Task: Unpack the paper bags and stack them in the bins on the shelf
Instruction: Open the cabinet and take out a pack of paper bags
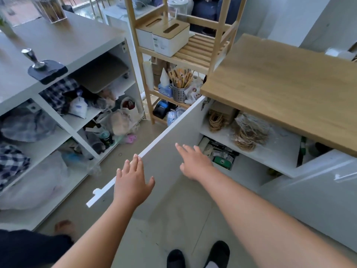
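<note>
The left hand [133,182] is held flat, fingers straight, at the top edge of the open white cabinet door [164,161], and nothing is gripped. The right hand [193,163] is spread and empty before the cabinet. Bundled paper bags [247,134] are seen on its upper shelf [280,146], under the wooden countertop [289,89].

Pale floor [179,229] between grey-topped white shelving [67,41], bamboo rack [197,53] and wood-topped cabinet [289,89].
</note>
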